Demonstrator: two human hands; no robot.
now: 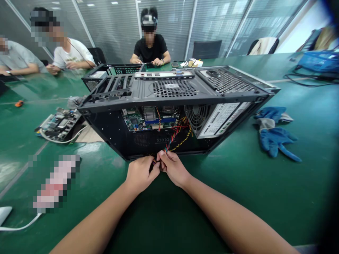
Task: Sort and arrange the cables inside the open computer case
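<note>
A black computer case [169,103] lies on the green table with its open side facing me. Inside it are a motherboard [132,121] and, on the right, a power supply [224,120] with a round fan grille. A bundle of twisted red, black and teal power cables [172,139] comes out over the case's lower edge. Both hands hold this bundle just in front of that edge. My right hand [172,165] pinches it, and my left hand [142,172] is closed round its end close beside. The cable's end is hidden in my fingers.
Blue work gloves [277,137] lie to the right. On the left are a loose circuit board [62,123] on cardboard and a blurred-out phone-like object [57,183] with a white cable. Another case frame [96,79] stands behind. Several people sit across the table [238,197].
</note>
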